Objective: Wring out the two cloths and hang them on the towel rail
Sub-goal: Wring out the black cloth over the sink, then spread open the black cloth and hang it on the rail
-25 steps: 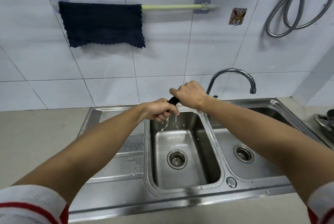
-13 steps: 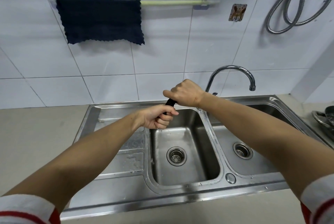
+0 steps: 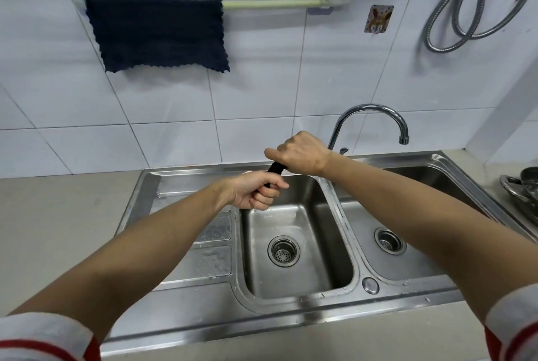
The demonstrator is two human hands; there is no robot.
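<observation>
Cloths: I count two, dark and nubbly; one hangs flat (image 3: pixel 157 33) on the pale green rail (image 3: pixel 279 4).
Other cloth (image 3: pixel 276 170): twisted ropelike above the left steel basin (image 3: pixel 294 279).
Hands: my left hand (image 3: pixel 256 190) and right hand (image 3: pixel 302 154) each grip an end.
</observation>
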